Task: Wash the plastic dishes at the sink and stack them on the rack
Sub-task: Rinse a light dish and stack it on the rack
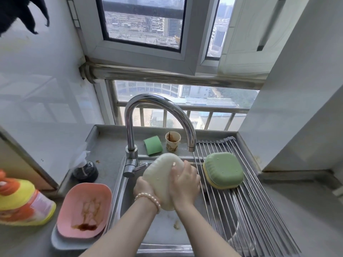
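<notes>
A pale cream plastic dish [161,173] is held tilted over the steel sink [163,232], its back facing me. My left hand [143,188] grips its lower left edge from behind. My right hand [185,179] lies across its right side with fingers spread over the surface. On the wire rack [250,219] to the right, a green dish [224,168] lies upside down on a yellow one [213,182]. A dirty pink dish [84,206] with brown sauce sits in a pale blue dish [61,244] on the left counter.
The curved tap [159,115] arches over the sink, its spout above the rack's left edge. A green sponge [153,145] and a stained paper cup [172,141] stand behind the sink. A yellow and orange detergent bottle [22,203] lies far left.
</notes>
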Motion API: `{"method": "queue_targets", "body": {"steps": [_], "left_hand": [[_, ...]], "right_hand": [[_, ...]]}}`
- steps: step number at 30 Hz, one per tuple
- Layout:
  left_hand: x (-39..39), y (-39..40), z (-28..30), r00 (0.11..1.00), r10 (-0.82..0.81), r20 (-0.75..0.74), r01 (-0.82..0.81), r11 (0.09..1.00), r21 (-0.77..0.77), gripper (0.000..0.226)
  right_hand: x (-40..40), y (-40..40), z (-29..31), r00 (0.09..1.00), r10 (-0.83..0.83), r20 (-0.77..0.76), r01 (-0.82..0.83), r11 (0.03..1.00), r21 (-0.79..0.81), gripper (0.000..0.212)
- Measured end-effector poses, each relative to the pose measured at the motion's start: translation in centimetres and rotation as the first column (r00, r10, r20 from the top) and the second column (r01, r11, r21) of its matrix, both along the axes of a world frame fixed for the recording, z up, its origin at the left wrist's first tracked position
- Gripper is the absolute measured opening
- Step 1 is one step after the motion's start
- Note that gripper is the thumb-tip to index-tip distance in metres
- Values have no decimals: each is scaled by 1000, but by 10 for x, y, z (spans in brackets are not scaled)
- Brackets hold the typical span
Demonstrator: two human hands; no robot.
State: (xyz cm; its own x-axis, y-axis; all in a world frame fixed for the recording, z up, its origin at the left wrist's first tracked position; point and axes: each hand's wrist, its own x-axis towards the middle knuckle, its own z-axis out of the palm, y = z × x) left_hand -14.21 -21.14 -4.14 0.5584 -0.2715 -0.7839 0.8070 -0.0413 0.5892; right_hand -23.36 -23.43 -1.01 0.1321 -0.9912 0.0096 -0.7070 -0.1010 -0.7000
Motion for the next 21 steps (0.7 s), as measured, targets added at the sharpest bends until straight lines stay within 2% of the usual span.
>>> {"method": "queue_targets", "body": {"steps": [2,3,5,7,9,11,13,14,15,16,18,19,21], "left_hand": [[-16,1,15,998,61,-5,-61,998,1,27],[-22,0,19,997,74,-13,-74,997,-30,32],[-31,-2,18,998,70,6,-69,997,-38,49],[-32,2,16,988,-4,157,1,1000,20,62],[-24,7,12,929,-161,333,130,985,112,56],[-10,10,12,830,-359,426,319,933,165,45],[3,10,15,718,-541,439,485,840,242,57],[8,7,18,694,-575,433,521,816,250,58],[12,4,20,706,-567,425,515,822,242,53],[12,3,26,758,-509,408,472,859,195,45],[5,-1,32,902,-311,298,304,950,71,37],[-1,-3,32,947,-222,230,220,975,34,36],[-12,-7,30,984,-105,141,103,994,20,38]], "right_hand": [[3,13,-7,965,-135,225,122,990,73,69],[3,15,-9,912,-254,323,202,961,186,67],[1,12,-18,776,-484,403,281,839,465,65],[-3,3,-30,671,-608,424,284,739,611,55],[-9,-8,-32,679,-577,453,252,763,595,40],[-19,-23,-29,795,-409,448,167,858,486,27],[-28,-35,-19,897,-178,404,9,922,388,29],[-31,-39,-13,922,-69,382,-72,936,344,34],[-32,-42,-8,941,15,337,-123,946,301,38],[-29,-44,-5,963,81,257,-148,956,255,40],[-17,-43,1,986,169,-1,-167,977,132,38],[-11,-41,1,973,177,-145,-168,983,71,38],[3,-27,-3,916,150,-372,-183,982,-54,50]]}}
